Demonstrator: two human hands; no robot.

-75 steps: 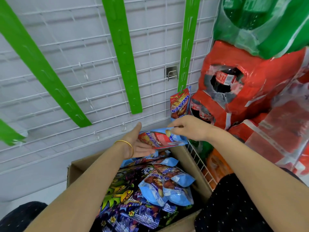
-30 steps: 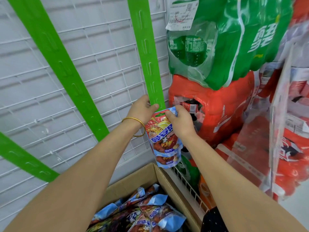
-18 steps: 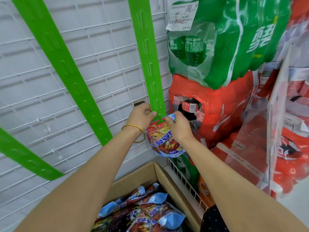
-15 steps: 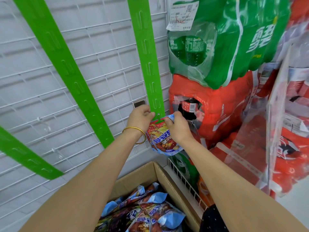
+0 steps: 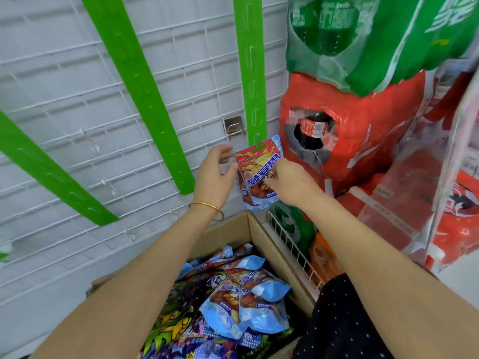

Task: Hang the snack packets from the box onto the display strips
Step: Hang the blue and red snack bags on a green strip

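A red and blue snack packet (image 5: 255,161) hangs by its top hole from the lowest hook of the right green display strip (image 5: 250,73). A second packet (image 5: 252,202) shows just below and behind it. My right hand (image 5: 293,182) pinches the front packet's right side. My left hand (image 5: 215,174) is beside the packet's left edge with relaxed fingers, the thumb close to the edge. The cardboard box (image 5: 269,244) below holds several more packets (image 5: 248,301).
Two more green strips (image 5: 145,94) (image 5: 51,177) hang bare on the white wire grid (image 5: 64,73). A metal hook (image 5: 234,126) sits left of the right strip. Shrink-wrapped red (image 5: 363,130) and green (image 5: 388,35) bottle packs stack at the right, above a white wire rack (image 5: 293,250).
The packet went from being held up to the strip's end by both hands to hanging on its hook. My left hand has let go and opened. The view has tilted down.
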